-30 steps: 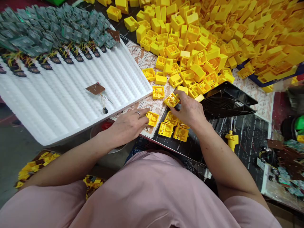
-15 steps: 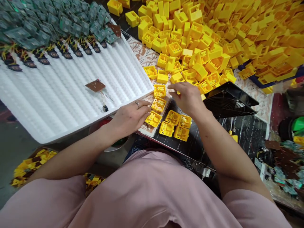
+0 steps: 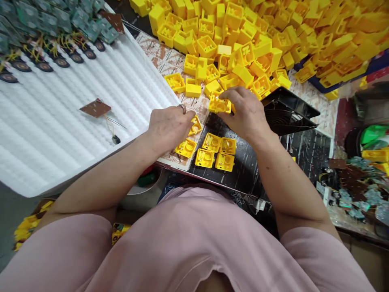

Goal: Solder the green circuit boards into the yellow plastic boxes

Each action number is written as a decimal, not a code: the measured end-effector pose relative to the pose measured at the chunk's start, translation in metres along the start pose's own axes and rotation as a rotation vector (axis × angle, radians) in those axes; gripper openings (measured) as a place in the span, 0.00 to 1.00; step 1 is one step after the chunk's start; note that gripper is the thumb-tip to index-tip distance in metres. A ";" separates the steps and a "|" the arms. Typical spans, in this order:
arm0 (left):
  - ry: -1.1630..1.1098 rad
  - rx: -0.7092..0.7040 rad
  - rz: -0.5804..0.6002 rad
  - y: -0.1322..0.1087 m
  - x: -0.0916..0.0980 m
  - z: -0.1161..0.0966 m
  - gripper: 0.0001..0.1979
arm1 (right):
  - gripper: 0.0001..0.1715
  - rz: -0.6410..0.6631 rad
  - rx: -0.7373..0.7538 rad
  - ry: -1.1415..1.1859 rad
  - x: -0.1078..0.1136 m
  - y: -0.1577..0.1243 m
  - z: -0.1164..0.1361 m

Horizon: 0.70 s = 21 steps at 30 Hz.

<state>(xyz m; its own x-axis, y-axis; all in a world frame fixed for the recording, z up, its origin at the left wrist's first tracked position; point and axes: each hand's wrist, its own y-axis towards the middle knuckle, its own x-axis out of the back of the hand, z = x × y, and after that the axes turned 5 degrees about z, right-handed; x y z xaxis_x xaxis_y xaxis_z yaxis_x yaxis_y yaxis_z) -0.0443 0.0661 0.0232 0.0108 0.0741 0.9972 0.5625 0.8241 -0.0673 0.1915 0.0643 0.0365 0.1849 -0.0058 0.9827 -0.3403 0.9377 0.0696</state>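
Observation:
My left hand [image 3: 172, 129] has its fingers curled over a small yellow plastic case [image 3: 195, 125], which they partly hide. Just below it lies another open yellow case [image 3: 186, 148] on the patterned sheet. My right hand [image 3: 244, 111] grips a yellow case [image 3: 217, 103] between thumb and fingers, at the near edge of the heap. A yellow edge also shows beside that case, but whether it is a second piece I cannot tell. Between my forearms, several open cases [image 3: 212, 142] sit close together, hollow side up, on the black surface.
A large heap of yellow cases [image 3: 237, 44] fills the back right. On the left, a white ribbed foam sheet [image 3: 130, 93] carries green circuit boards [image 3: 57, 20] wired to small round speakers and one brown board [image 3: 95, 108]. A black fan-like frame [image 3: 291, 111] stands right of my right hand.
My right hand has closed on a yellow case. My left hand has curled over a case in the column beside the foam. The whole view has shifted somewhat to the right.

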 end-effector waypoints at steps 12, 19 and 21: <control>-0.046 -0.001 0.031 -0.013 0.000 0.000 0.17 | 0.14 0.104 0.085 0.097 -0.016 -0.009 0.013; -0.096 -0.017 0.040 -0.006 0.006 -0.005 0.20 | 0.23 0.051 0.012 -0.007 -0.019 -0.005 0.018; -0.048 -0.031 0.091 -0.003 0.006 -0.007 0.21 | 0.24 0.095 0.066 -0.026 -0.023 -0.002 0.022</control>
<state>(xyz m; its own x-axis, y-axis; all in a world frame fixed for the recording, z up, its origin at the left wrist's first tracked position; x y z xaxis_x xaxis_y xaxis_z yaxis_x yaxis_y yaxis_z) -0.0399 0.0598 0.0299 0.0234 0.1753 0.9842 0.5861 0.7952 -0.1556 0.1681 0.0546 0.0173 0.1255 0.0723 0.9895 -0.4154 0.9096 -0.0138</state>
